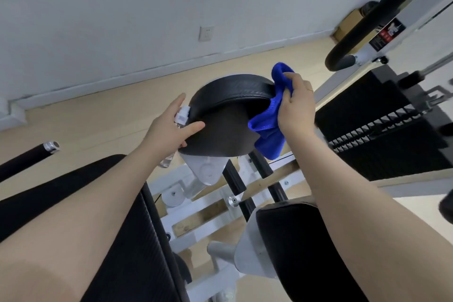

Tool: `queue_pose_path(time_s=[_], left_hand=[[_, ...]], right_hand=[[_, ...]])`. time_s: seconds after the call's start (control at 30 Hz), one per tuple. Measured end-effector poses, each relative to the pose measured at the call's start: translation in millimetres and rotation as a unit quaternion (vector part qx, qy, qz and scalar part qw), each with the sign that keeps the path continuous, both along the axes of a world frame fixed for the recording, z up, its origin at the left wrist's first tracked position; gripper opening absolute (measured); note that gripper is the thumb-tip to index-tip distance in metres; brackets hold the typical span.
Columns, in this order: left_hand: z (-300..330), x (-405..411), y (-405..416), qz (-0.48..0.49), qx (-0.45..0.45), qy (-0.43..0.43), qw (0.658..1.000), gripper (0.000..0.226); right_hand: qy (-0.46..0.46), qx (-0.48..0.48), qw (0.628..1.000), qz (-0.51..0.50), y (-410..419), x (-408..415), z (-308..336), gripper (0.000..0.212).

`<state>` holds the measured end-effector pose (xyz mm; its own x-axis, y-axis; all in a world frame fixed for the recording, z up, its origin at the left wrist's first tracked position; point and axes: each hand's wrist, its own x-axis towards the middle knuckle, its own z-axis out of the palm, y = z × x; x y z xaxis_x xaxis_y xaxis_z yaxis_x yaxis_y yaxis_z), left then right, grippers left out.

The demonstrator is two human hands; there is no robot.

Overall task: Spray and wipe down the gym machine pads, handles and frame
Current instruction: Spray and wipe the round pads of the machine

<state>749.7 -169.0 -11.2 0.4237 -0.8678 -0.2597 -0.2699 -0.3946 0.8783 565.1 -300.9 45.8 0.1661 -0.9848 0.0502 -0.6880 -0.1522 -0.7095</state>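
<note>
A round black seat pad (228, 115) sits at the centre on the white machine frame (210, 206). My right hand (295, 108) is closed on a blue cloth (272, 127) pressed against the pad's right edge. My left hand (171, 130) holds a small clear spray bottle (182, 117) with a white top while its thumb and fingers rest on the pad's left edge. The bottle's clear lower end pokes out below my palm. A second black pad (301, 247) lies lower right, and a ribbed black pad (132, 252) lies lower left.
A black weight stack (382, 130) stands at the right. A curved black handle bar (382, 17) crosses the upper right. A black bar with a metal end (29, 157) juts in from the left. Beyond are pale wood flooring, a white wall and a cardboard box (348, 24).
</note>
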Motion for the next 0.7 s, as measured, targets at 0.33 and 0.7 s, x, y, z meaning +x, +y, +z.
queue_pose_path(time_s=[0.33, 0.7], left_hand=[[48.1, -45.7, -23.4, -0.036, -0.150, -0.198, 0.968, 0.034], [107.9, -73.5, -81.7, -0.067, -0.010, -0.423, 0.904, 0.043]], right_hand=[[-0.085, 0.023, 0.994, 0.063, -7.9, -27.1, -16.4, 0.037], [-0.180, 0.141, 0.959, 0.165, -26.9, -50.4, -8.8, 0.034]])
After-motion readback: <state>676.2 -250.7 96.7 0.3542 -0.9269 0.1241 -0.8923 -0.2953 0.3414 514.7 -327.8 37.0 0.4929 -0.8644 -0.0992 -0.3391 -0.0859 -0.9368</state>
